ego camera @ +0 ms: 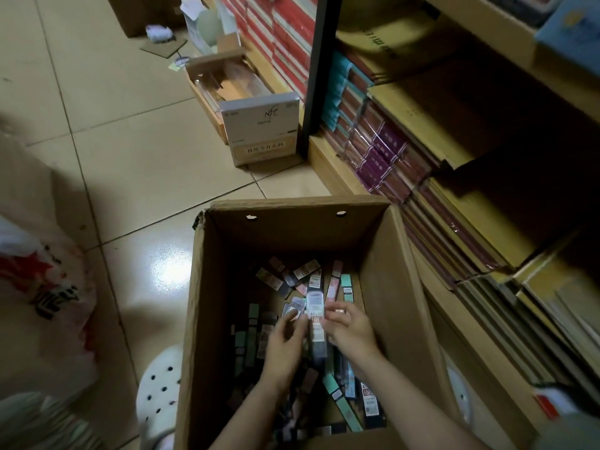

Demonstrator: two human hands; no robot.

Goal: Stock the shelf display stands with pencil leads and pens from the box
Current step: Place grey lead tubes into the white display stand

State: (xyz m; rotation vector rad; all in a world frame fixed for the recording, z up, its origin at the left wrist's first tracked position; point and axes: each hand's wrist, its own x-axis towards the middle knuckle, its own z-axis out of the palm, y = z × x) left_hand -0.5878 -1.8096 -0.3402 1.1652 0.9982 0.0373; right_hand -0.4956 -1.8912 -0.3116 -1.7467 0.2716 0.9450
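Head view into an open cardboard box [207, 319] standing on the tiled floor beside a low shelf of stacked notebooks [383, 151]. Both hands work inside the box, over its middle: the left hand [285, 339] and right hand [349, 329] together pinch a small bundle of pencil-lead packs [315, 316], fingers curled around its sides. Loose packs [344, 404] lie scattered across the box bottom, from far wall to near edge. Likely risk: the slim, glossy packs, held only at the sides, could slide apart and drop back among the others if lifted unevenly.
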